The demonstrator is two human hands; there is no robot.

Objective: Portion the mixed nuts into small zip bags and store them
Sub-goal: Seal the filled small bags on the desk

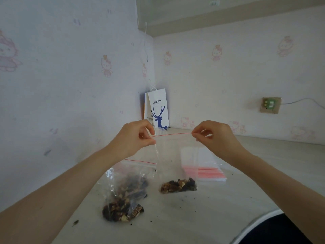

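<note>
Pinching the two ends of its red zip strip, the left hand [135, 136] and the right hand [214, 136] hold a small zip bag [174, 155] stretched upright between them. Its portion of mixed nuts [178, 186] sags at the bottom, at or just above the worktop [211, 208]. In the corner stands a white paper bag [159, 108] printed "luckin coffee" over a blue deer. A larger bag of nuts [124, 191] lies just left of the small one, and a stack of empty zip bags [204, 166] lies behind it on the right. A wall socket [270, 105] holds a green plug.
</note>
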